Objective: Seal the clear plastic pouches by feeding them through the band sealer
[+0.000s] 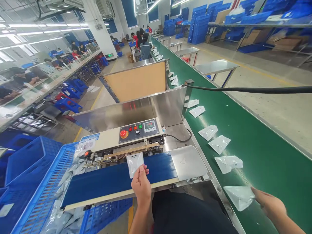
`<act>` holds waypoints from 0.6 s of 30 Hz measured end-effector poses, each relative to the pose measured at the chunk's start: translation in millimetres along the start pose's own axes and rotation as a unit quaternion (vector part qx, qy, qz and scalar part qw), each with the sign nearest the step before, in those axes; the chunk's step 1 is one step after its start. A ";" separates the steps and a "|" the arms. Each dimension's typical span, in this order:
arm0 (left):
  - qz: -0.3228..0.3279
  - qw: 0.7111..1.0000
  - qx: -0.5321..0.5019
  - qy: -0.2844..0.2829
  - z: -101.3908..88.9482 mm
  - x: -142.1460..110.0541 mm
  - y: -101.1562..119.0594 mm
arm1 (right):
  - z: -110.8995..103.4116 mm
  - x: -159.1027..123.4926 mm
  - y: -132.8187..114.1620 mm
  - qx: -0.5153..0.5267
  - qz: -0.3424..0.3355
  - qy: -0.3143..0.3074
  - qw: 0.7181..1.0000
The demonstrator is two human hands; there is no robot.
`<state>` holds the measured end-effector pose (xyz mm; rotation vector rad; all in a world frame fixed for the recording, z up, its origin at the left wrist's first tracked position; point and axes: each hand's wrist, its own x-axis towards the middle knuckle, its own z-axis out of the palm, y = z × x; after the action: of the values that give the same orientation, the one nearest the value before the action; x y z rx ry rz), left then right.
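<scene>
Hands: left point(141, 184) pinching one pouch point(134, 162), right point(271, 205) touching another point(239, 197).

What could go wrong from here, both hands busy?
Left hand holds a pouch up to the sealer: it might feed in crooked, or fingers might drift too near the rollers.

Right hand is at a second pouch on the green belt: split attention could mean a fumble.

Loose pouches lie jumbled in the crate; more might snag or crease.
</scene>
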<state>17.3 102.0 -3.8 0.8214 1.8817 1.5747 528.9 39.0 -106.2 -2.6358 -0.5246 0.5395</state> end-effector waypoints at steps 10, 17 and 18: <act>0.258 0.888 0.038 -0.380 121.5 -72.5 35.8 | -56.1 -111.0 -149.0 0.150 -0.319 -0.015 0.936; 0.204 0.897 0.039 -0.390 125.4 -74.1 56.6 | -29.1 -174.1 -194.6 0.318 -0.370 -0.273 0.829; 0.176 0.911 0.040 -0.370 119.3 -72.2 54.2 | -20.8 -175.9 -193.9 0.337 -0.349 -0.294 0.824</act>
<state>159.3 132.8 31.7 1.5962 1.2834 1.1194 333.9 121.9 48.9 -1.4236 -1.1576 1.0420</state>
